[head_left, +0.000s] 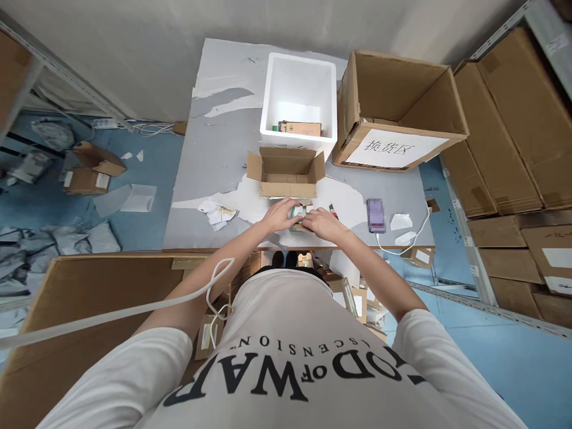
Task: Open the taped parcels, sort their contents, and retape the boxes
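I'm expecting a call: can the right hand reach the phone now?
Probably yes: nothing tall stands between the right hand and the phone, though that hand is busy at a small greenish item.

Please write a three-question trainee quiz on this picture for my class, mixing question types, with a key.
1. True or false: a small green-and-white item is between the left hand and the right hand.

2. What stands just beyond the hands, in front of the white foam box?
A) crumpled paper
B) open carton
C) large labelled box

3. Fill in: a white ____ runs from the purple phone.

Key: 1. True; 2. B; 3. cable.
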A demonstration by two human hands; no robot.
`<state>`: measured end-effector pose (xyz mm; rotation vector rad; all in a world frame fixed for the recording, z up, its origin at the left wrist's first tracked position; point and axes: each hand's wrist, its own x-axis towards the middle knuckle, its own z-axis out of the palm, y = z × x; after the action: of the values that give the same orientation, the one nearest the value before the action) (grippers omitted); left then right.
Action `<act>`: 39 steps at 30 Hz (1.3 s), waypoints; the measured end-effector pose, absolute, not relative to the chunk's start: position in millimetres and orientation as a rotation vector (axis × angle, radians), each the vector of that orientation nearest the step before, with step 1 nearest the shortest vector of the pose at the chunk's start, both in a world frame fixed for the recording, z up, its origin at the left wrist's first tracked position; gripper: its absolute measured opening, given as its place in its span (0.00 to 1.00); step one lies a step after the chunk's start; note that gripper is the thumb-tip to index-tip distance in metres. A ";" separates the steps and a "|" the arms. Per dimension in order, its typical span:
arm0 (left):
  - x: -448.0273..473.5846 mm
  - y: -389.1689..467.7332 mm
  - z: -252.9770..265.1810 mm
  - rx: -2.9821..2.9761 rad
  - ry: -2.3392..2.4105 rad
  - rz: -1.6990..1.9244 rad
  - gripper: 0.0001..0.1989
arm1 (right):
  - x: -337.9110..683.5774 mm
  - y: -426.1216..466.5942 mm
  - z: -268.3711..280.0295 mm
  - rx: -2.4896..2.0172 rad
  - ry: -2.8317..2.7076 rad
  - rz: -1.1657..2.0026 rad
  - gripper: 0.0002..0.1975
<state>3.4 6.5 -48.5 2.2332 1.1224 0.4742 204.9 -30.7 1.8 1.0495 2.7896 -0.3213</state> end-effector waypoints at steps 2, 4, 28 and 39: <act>5.2 9.7 -45.1 2.290 1.103 0.426 0.22 | 203.5 -25.5 9.3 1.021 2.741 -0.238 0.11; 6.6 10.8 -41.5 2.358 1.085 0.380 0.22 | 204.6 -24.4 12.6 1.056 2.710 -0.197 0.11; 5.5 -26.7 -82.9 1.935 1.100 0.535 0.68 | 175.9 -24.4 9.4 1.692 2.454 -0.355 0.20; 21.6 -51.7 -116.1 1.621 1.379 0.761 0.51 | 149.4 -24.8 9.8 1.712 2.349 -0.278 0.21</act>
<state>21.6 -51.7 -116.1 1.6213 1.3791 0.7611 149.4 -24.8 9.8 1.7118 2.3489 -0.2779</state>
